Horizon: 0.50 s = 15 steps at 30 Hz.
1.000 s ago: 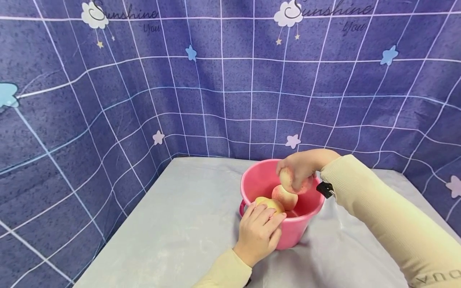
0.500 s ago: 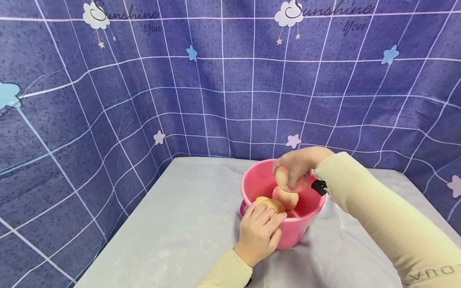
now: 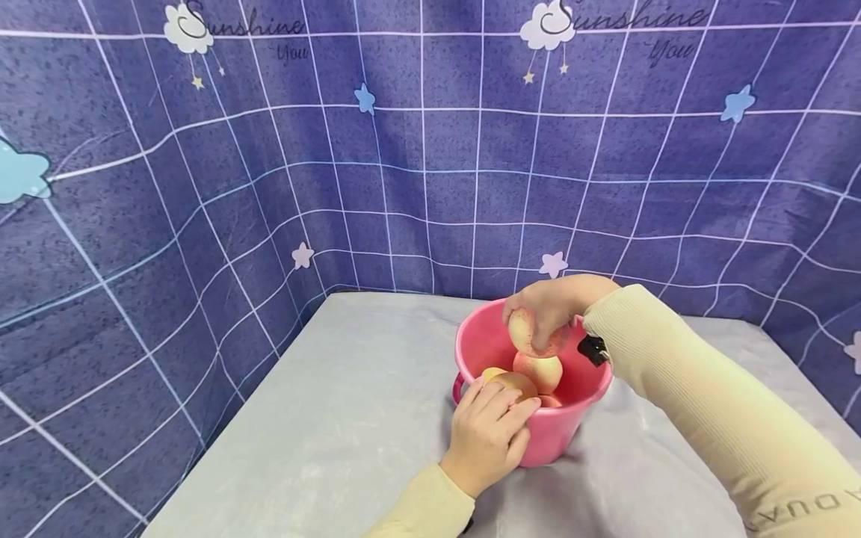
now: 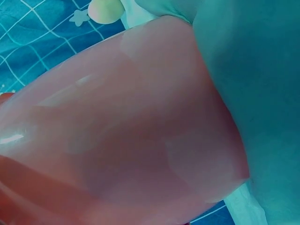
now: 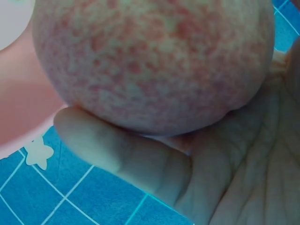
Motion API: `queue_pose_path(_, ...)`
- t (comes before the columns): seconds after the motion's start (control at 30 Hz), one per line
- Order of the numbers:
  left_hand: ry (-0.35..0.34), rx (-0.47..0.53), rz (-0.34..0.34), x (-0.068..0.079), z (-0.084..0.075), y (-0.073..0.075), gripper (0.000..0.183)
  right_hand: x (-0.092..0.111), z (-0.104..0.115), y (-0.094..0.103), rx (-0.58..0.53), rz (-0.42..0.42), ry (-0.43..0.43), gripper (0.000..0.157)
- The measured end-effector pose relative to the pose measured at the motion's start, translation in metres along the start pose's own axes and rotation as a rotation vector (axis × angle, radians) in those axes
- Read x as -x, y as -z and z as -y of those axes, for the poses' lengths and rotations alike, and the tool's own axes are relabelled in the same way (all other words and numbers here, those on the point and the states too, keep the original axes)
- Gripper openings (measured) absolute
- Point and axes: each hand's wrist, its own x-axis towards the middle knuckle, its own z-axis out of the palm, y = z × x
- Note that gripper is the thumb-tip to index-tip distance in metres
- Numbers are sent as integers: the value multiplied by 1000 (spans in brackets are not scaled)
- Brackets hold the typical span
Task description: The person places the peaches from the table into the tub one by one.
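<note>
My right hand [image 3: 553, 302] grips a peach [image 3: 522, 332], yellowish with red speckles, inside the mouth of a pink bucket [image 3: 550, 441]. In the right wrist view the thumb lies along the underside of this peach [image 5: 154, 70], and its speckled skin fills the upper part. My left hand [image 3: 486, 439] holds the bucket's near-left rim, its fingers curled over the edge. Just beyond those fingertips sit yellow fruit [image 3: 516, 385], partly hidden by the hand. Another peach [image 3: 546, 375] rests in the bucket under the held one. Pink bucket wall [image 4: 122, 117] takes up most of the left wrist view.
The bucket stands on a table covered with a pale grey cloth [image 3: 323, 418]. Behind and to the left hangs a blue curtain [image 3: 403, 194] with white grid lines and stars. A bucket handle [image 3: 458, 388] shows at the left side.
My right hand has moved slightly left and further over the bucket with the peach, now close above the other peach. The left hand keeps its hold on the rim.
</note>
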Motion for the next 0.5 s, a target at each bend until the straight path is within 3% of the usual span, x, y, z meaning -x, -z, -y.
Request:
queue_pose_path(0.27,0,5,3,-1,0,-2,32,-2,5,3,34,-19,-24,56)
queue_pose_path(0.5,-5,-8,-5,0,1,-2,32,-2,0,6,176,-172,115,48)
